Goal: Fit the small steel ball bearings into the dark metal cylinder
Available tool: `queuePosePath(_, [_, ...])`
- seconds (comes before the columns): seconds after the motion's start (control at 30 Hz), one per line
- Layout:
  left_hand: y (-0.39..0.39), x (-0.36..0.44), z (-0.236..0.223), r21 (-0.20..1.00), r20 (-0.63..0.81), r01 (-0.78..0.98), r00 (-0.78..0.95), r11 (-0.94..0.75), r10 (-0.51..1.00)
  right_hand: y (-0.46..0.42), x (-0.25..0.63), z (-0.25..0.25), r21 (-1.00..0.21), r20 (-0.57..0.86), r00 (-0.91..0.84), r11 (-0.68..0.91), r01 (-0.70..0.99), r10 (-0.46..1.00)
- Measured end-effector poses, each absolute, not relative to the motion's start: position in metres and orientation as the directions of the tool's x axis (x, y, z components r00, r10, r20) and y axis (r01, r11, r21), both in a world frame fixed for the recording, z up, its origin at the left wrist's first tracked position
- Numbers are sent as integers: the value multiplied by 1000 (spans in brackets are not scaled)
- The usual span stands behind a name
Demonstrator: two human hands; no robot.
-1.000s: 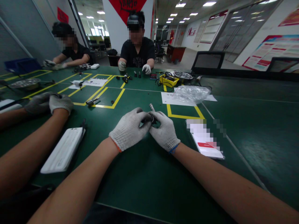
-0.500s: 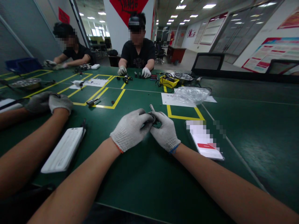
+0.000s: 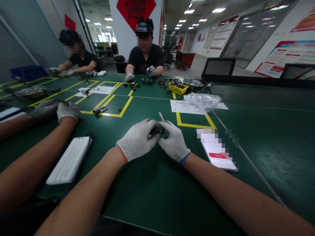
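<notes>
My left hand (image 3: 139, 140), in a white knitted glove with an orange-edged cuff, is closed around a small dark round part (image 3: 161, 130). My right hand (image 3: 174, 141), gloved too with a blue-edged cuff, meets it from the other side, thumb and fingers closed on the same part. Above the right fingers a short silvery metal rod (image 3: 160, 116) sticks up. Whether rod and dark part are one piece is hidden by the fingers. Both hands hover close together over the green table (image 3: 147, 186).
A phone (image 3: 218, 149) lies right of my hands, a white power bank (image 3: 70, 160) left. Beyond are a plastic bag (image 3: 203, 102) on paper, a yellow tray (image 3: 177, 88) with cables, and a metal cylinder part (image 3: 99, 110). A co-worker's gloved hands (image 3: 67, 111) are at left; two people sit opposite.
My hands stay nearly in place; the dark part has turned between the fingers, its ring-like opening less visible. The person opposite has raised one gloved hand off the table.
</notes>
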State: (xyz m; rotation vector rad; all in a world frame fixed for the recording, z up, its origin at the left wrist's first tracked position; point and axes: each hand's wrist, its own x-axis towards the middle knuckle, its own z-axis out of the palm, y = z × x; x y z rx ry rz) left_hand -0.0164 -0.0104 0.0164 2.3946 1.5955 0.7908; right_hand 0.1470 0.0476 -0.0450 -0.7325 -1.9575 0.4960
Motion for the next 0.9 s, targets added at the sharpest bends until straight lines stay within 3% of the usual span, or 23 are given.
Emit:
queuePosePath(0.37, [-5,-24,12,528,347,741,257,-414,902,49,146,-47,-645,626,-349,715,269,697])
queuePosePath(0.9, [8,-25,-2,732,410,605,-24,-313,912,49,145,-48,-693,618,-285,679,240,732])
